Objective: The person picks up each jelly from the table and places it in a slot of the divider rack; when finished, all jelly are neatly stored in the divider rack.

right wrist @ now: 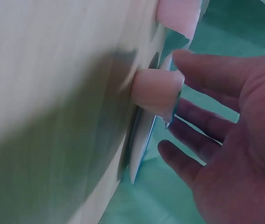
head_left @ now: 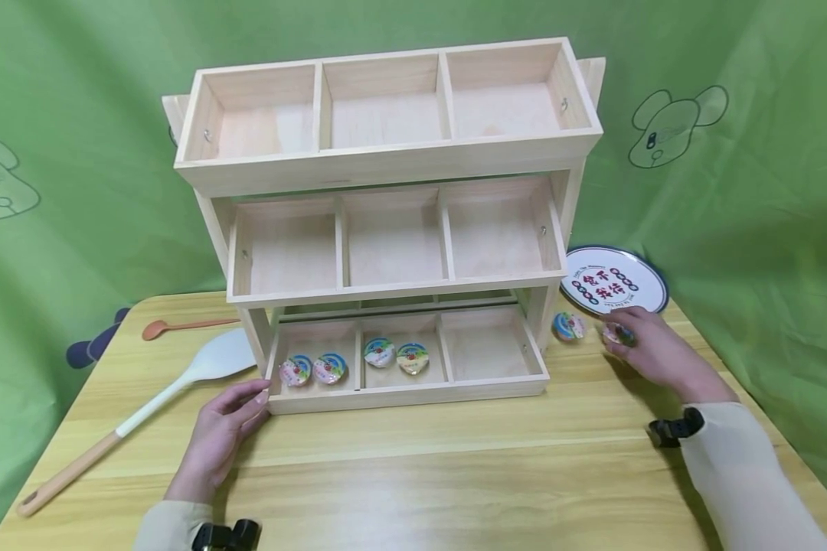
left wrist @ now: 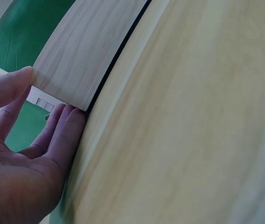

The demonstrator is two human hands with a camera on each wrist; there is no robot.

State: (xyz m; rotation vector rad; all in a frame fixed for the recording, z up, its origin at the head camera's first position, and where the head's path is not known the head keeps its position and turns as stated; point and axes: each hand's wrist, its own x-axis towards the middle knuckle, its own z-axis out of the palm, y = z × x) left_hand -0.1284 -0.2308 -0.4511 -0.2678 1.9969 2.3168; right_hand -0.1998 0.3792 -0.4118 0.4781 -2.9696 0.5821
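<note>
1 cup point(right wrist: 154, 93) upright, lid point(head_left: 613, 334) up | hands: left point(head_left: 219, 430) touching drawer point(head_left: 406, 398), loose; right point(head_left: 653, 350) at cup, grip unclear

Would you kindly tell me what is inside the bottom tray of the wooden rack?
Two lidded cups sit in the left compartment, two more cups in the middle compartment; whatever is beneath them is covered.
</note>
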